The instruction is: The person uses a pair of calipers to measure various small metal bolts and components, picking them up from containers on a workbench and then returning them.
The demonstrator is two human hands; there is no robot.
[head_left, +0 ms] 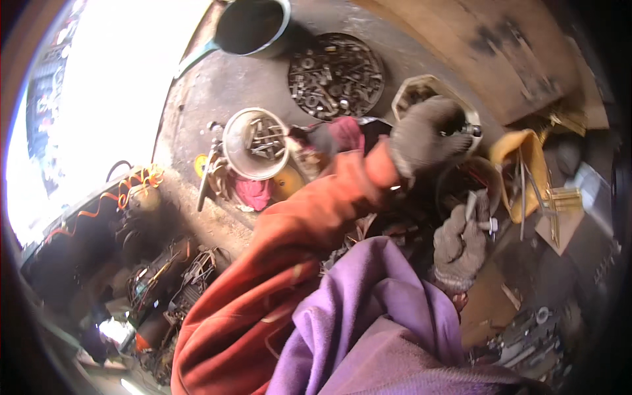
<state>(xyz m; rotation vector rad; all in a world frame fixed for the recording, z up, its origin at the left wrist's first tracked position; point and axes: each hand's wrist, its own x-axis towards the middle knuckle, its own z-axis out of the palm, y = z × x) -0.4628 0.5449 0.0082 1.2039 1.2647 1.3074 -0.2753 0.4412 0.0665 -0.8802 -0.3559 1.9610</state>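
My left hand [431,135], in a grey-brown knitted glove below a red-orange sleeve, reaches over a pale angular tub [400,99]. Its fingers are closed on a small shiny metal piece [473,130], partly hidden, whose exact kind I cannot make out. Lower down, my right hand [459,247], gloved alike, curls around a bolt [488,226] with a bright hex end. A flat grey metal piece [471,205] sticks up at its fingers. Beside that hand is a dark round bucket [447,191]. Purple cloth [375,296] covers my lap and hides the right forearm.
A round tray of loose hardware [336,76] lies at the far middle, near a handled pan [253,26]. Left of centre stands a white bucket with metal pins [227,145]. A yellow container [517,155] with rods is at right. Wires and scrap [191,283] lie lower left.
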